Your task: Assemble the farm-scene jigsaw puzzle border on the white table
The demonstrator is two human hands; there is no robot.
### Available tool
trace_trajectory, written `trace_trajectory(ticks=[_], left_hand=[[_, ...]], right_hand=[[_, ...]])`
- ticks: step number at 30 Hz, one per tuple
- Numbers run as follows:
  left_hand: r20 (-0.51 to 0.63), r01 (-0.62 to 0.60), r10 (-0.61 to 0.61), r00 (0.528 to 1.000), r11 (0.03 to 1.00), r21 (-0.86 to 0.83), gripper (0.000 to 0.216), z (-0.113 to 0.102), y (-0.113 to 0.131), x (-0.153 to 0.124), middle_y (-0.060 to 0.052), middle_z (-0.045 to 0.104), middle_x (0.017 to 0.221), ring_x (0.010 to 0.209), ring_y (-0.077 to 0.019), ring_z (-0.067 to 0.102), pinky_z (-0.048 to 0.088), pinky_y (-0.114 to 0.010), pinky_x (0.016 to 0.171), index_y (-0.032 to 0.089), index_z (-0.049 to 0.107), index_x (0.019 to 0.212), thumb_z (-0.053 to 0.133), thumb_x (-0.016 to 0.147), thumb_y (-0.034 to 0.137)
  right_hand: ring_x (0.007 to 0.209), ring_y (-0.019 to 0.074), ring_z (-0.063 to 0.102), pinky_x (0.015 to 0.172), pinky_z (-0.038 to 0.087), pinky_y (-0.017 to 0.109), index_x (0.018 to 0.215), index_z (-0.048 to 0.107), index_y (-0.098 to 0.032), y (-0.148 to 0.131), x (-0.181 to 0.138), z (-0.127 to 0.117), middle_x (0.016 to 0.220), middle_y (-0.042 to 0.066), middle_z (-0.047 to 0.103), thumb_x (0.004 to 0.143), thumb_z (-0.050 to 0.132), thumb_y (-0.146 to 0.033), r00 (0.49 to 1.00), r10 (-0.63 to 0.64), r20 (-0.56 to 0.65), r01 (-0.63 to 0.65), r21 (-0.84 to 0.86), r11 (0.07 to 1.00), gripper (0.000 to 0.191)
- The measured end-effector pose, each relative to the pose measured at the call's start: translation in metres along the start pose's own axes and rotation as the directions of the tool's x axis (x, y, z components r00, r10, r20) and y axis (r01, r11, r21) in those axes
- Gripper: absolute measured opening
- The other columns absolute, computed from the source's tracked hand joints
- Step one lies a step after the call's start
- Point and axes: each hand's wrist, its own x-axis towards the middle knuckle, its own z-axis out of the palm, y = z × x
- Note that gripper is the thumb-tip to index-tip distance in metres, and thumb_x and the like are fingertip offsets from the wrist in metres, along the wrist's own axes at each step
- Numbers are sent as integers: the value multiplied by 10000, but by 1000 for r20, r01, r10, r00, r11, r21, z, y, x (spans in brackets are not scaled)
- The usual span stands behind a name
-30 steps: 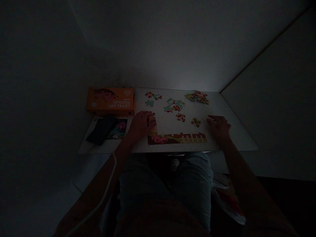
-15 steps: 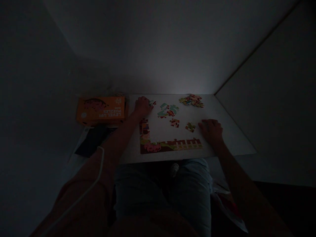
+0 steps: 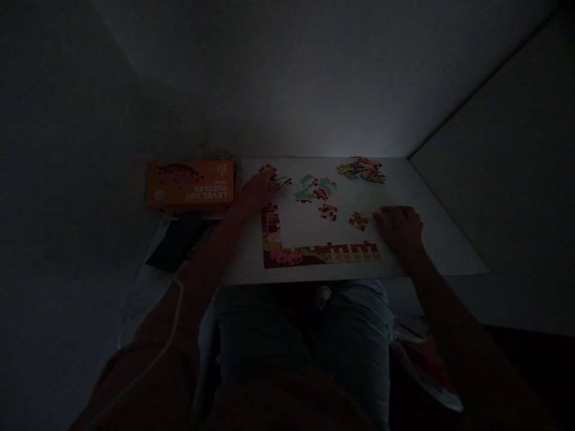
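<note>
Puzzle pcs (image 3: pixel 275 177) sit at the far left of the white table (image 3: pixel 431 245), w/ my left hand (image 3: pixel 256 190) on them, fingers curled over; too dark for me to tell if it grips one. Orange box (image 3: pixel 191 187) is left of that hand. Assembled L-shaped border (image 3: pixel 314 252) lies near the front edge. Loose pcs (image 3: pixel 359 220) are just beside my right hand (image 3: pixel 399 227), which rests flat, palm down, holding nothing. Pile (image 3: pixel 363 170) far right.
</note>
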Motion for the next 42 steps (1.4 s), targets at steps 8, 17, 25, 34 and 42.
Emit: trace_trajectory(ticks=[8,17,25,34,42], left_hand=[[97,5,-17,995,993,121,402,-5,3,-26,-156,580,1557,1346,-303,639,539,-408,1110,176,565,1512,497,1148,332],[112,47,-58,992,995,91,452,5,1,-18,-184,496,1600,1366,-301,616,540,-389,1122,146,486,1590,472,1149,239],[146,18,-43,988,986,164,331,-6,-8,-29,-183,591,1481,1375,-316,599,502,-424,1187,142,602,1429,530,1112,202],[137,-21,-37,990,916,400,388,-19,31,-58,-229,569,1533,1423,-381,553,503,-512,1162,104,622,1441,435,1104,147],[388,-165,21,921,926,340,687,-25,43,-69,-174,410,1766,1585,-328,444,414,-452,1264,143,418,1695,560,1115,483]], right_hand=[[1328,399,563,1095,451,562,1402,722,-204,15,4,15,1469,247,613,1047,618,-475,997,-36,-68,33,-45,998,459],[1328,386,581,1100,447,540,1378,730,-228,22,7,21,1464,216,619,1027,638,-465,996,-10,-90,5,-62,998,433],[1342,381,583,1105,455,533,1383,738,-210,28,10,24,1450,222,636,1013,672,-441,995,-25,-93,19,-68,997,442],[1332,363,585,1113,450,540,1361,740,-211,29,8,26,1426,232,639,1028,645,-425,990,-57,-128,50,-56,997,408],[1327,404,588,1120,457,589,1310,765,-191,37,11,27,1388,235,653,975,568,-597,989,-74,-129,72,-23,997,562]])
